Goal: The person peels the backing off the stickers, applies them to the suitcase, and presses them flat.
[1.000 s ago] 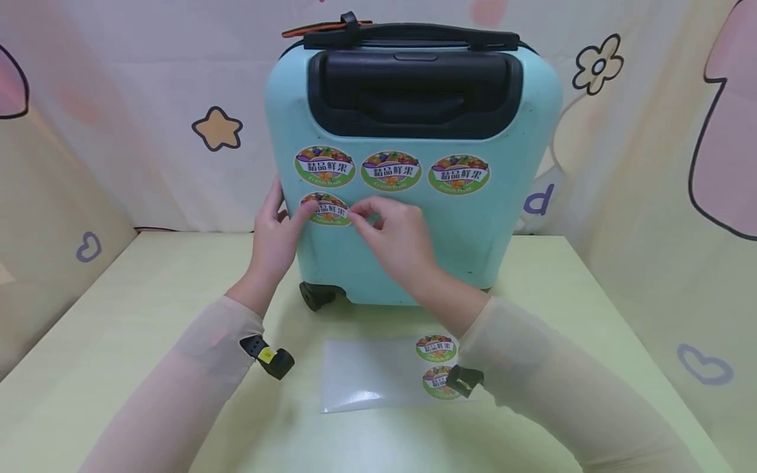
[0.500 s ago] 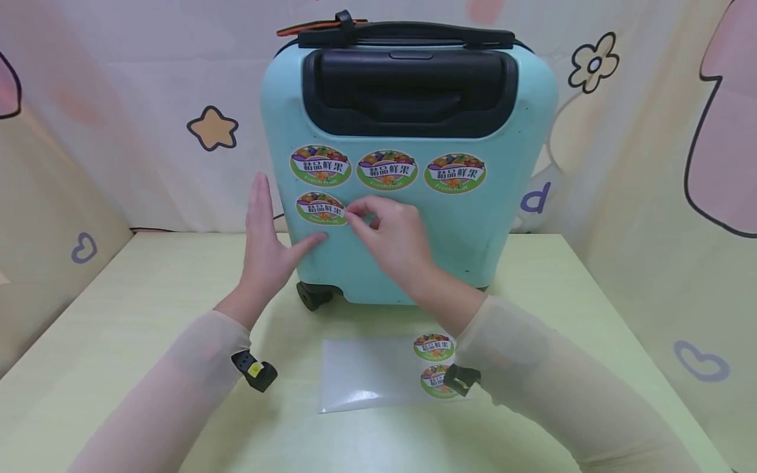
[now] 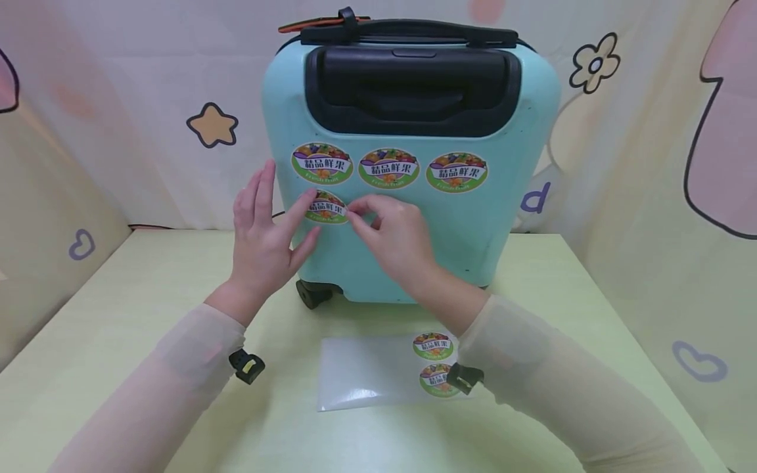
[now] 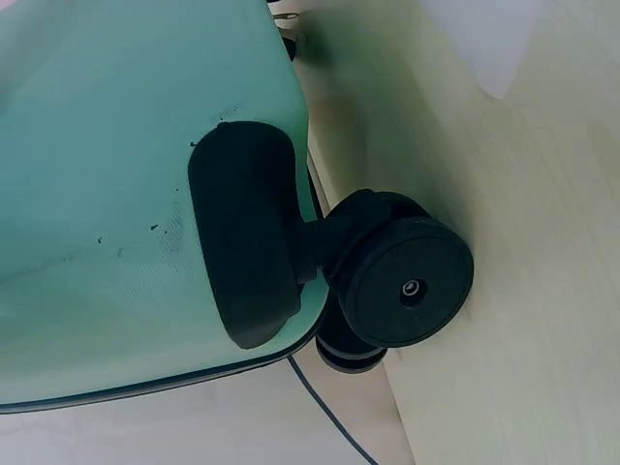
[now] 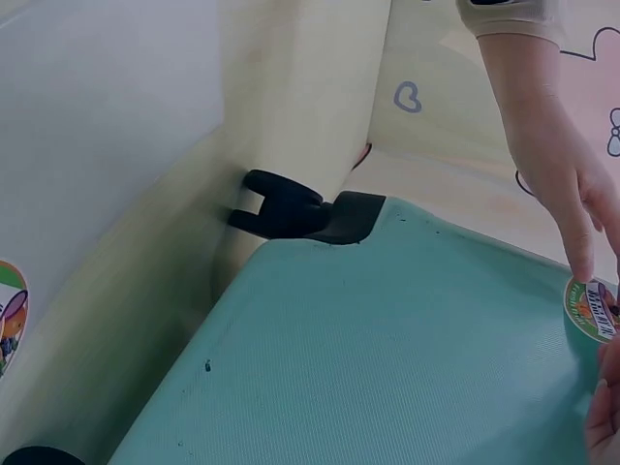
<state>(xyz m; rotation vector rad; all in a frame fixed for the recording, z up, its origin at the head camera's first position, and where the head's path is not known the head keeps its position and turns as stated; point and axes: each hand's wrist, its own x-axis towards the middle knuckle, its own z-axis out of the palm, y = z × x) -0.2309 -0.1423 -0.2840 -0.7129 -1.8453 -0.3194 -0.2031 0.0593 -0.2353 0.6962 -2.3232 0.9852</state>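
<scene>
A light blue suitcase [image 3: 443,236] stands upright, its black recessed handle panel [image 3: 414,92] at the top. Three oval fruit stickers run in a row across its face: left sticker [image 3: 322,164], middle sticker [image 3: 388,169], right sticker [image 3: 457,173]. Under the left one is a fourth sticker [image 3: 330,209]. My right hand [image 3: 396,236] pinches this sticker's right edge between thumb and index finger. With straight fingers, my left hand [image 3: 257,243] touches its left part; the thumb lies below. The right wrist view shows the sticker [image 5: 584,308] between both hands. Neither hand appears in the left wrist view.
A glossy backing sheet [image 3: 367,371] lies on the table [image 3: 284,433] before the suitcase, with two stickers at its right end, one partly behind the right wrist strap [image 3: 465,378]. Black wheels [image 4: 407,281] hold the suitcase up. Patterned cloth [image 3: 148,131] hangs behind.
My left hand first drew back from the lower sticker to the left, then its index finger came onto the sticker's left part. The right hand has kept its pinch in place.
</scene>
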